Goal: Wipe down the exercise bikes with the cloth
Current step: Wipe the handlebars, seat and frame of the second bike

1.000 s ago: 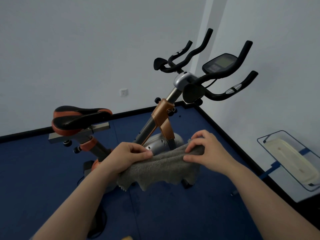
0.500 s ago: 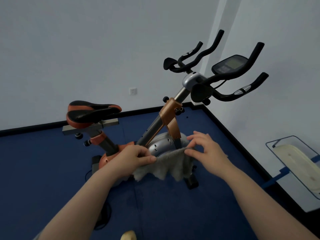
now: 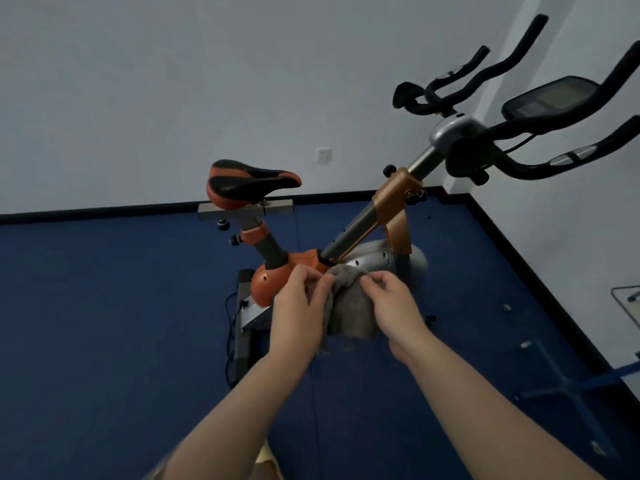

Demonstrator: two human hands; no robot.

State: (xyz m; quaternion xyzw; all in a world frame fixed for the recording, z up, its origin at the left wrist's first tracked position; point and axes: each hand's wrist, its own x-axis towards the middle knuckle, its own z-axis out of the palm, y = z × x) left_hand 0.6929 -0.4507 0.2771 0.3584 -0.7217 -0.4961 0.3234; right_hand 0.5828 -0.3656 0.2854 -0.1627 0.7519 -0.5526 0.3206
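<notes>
Bunching the grey cloth (image 3: 349, 306) between both hands, we hold it low in front of the exercise bike (image 3: 363, 230), just over the silver flywheel cover (image 3: 374, 259) and orange frame housing (image 3: 273, 282); likely we gather it into a pad so it wipes with a firm face instead of flapping loose. Left hand (image 3: 299, 306) is curled, fingers pressed together and pinching the cloth's upper left edge. Right hand (image 3: 391, 306) is curled too, thumb and fingertips pinching the upper right edge, the rest of the cloth hanging down between the wrists. We cannot tell if the cloth actually touches the cover or just hangs in front of it. Saddle (image 3: 249, 183), handlebars (image 3: 540, 133) and console (image 3: 550, 98) stand well above the hands, untouched. Bike stands on the blue floor (image 3: 104, 323) near the room corner. Wiping looks barely begun, judging from the grip.
</notes>
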